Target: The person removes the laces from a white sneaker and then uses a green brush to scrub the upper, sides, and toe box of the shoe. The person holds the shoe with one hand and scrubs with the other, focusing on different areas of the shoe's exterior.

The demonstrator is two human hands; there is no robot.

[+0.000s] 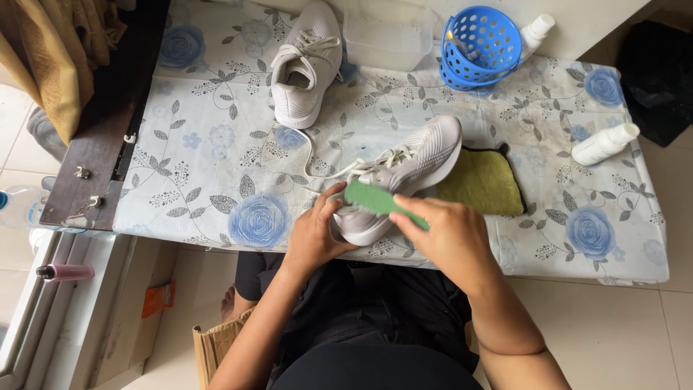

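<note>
A pale grey sneaker (415, 165) lies on its side at the near edge of the table, laces trailing left. My left hand (315, 232) grips its heel end from below. My right hand (447, 235) holds a green brush (377, 200) pressed against the shoe's heel area. The shoe's toe rests beside a yellow-green cloth (485, 182). A second matching sneaker (305, 63) stands upright farther back on the table.
The table wears a floral cloth (209, 152). A blue perforated basket (478, 45), a clear plastic tub (386, 36) and two white bottles (605, 143) (536, 30) stand at the back and right. A dark wooden board (108, 130) lies along the left; a pink bottle (65, 272) is on the floor.
</note>
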